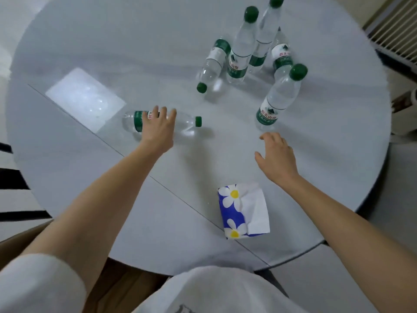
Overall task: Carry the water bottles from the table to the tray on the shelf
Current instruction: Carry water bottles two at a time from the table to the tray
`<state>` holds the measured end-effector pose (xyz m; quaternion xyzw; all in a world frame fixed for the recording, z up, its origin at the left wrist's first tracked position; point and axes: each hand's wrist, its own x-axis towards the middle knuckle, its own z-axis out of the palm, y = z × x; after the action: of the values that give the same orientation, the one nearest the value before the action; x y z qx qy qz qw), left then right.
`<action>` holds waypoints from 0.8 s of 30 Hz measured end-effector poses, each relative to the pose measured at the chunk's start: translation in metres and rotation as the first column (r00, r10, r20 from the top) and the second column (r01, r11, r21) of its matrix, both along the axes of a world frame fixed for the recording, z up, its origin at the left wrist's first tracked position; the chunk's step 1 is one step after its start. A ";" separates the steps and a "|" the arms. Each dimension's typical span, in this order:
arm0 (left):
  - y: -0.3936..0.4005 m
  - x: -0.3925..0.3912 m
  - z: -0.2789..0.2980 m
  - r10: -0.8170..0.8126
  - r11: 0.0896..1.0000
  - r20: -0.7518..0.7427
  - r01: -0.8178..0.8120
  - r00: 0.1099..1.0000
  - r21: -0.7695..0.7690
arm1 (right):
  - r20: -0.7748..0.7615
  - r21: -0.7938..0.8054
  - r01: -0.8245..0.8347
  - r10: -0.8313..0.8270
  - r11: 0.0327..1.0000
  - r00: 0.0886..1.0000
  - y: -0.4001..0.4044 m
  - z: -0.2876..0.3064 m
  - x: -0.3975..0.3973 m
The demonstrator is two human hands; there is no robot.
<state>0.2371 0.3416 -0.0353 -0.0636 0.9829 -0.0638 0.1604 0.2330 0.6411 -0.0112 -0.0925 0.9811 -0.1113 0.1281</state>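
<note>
- Left of centre, the left hand (pixel 158 125) lies over a lying bottle (pixel 162 123), fingers spread across it and not yet closed; a round bottle on a smooth table (pixel 67 154) could roll off if nudged.
- Upper middle, more bottles (pixel 248 48) cluster, one of them on its side.
- Right of centre, the right hand (pixel 276 154) hovers open just short of a standing bottle (pixel 279 98) (a clumsy reach might topple it).
- Tray and shelf are out of view.

Round pale grey table (pixel 67 177), bright light patch (pixel 85 98) on top; slatted radiator (pixel 392 30) upper right
</note>
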 end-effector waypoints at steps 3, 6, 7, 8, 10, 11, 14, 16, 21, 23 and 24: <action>-0.014 -0.017 -0.022 0.001 1.000 0.081 0.001 0.997 -0.027 | 0.032 -0.024 0.041 -0.040 0.999 0.999 -0.001 -0.011 -0.010; -0.024 -0.030 -0.034 -0.037 0.999 0.038 0.038 0.999 -0.010 | 0.026 -0.148 0.177 -0.176 0.973 0.984 0.004 -0.019 -0.016; -0.027 -0.033 -0.035 -0.056 0.998 0.021 0.056 0.998 0.001 | 0.015 -0.230 0.243 -0.246 0.942 0.969 0.006 -0.020 -0.018; -0.029 -0.035 -0.034 -0.068 0.998 0.016 0.067 0.998 0.021 | 0.012 -0.331 0.303 -0.317 0.893 0.948 0.007 -0.021 -0.022; -0.027 -0.034 -0.032 -0.050 0.995 0.021 0.049 0.999 0.082 | 0.039 -0.524 0.384 -0.429 0.760 0.903 0.010 -0.020 -0.033; -0.024 -0.032 -0.032 -0.026 0.992 0.018 0.024 0.999 0.122 | 0.061 -0.592 0.409 -0.467 0.694 0.882 0.010 -0.019 -0.040; 0.000 -0.019 -0.034 0.073 0.970 0.008 -0.073 0.997 0.234 | 0.125 -0.725 0.456 -0.553 0.516 0.824 0.007 -0.018 -0.056; 0.021 -0.013 -0.037 0.147 0.949 -0.003 -0.140 0.989 0.282 | 0.176 -0.785 0.466 -0.574 0.408 0.800 0.004 -0.019 -0.066; 0.058 -0.011 -0.043 0.235 0.923 -0.014 -0.219 0.972 0.315 | 0.218 -0.844 0.415 -0.489 0.340 0.844 -0.002 -0.026 -0.100; 0.066 -0.012 -0.043 0.275 0.914 -0.022 -0.254 0.961 0.318 | 0.222 -0.847 0.402 -0.454 0.349 0.863 -0.003 -0.027 -0.112; 0.069 -0.011 -0.042 0.298 0.906 -0.022 -0.276 0.954 0.320 | 0.223 -0.852 0.394 -0.443 0.344 0.868 -0.003 -0.027 -0.117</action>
<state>0.2259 0.4110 -0.0777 -0.1835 0.9654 0.1194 0.1414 0.1159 0.6381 -0.0383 0.1065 0.7736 -0.6246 0.0060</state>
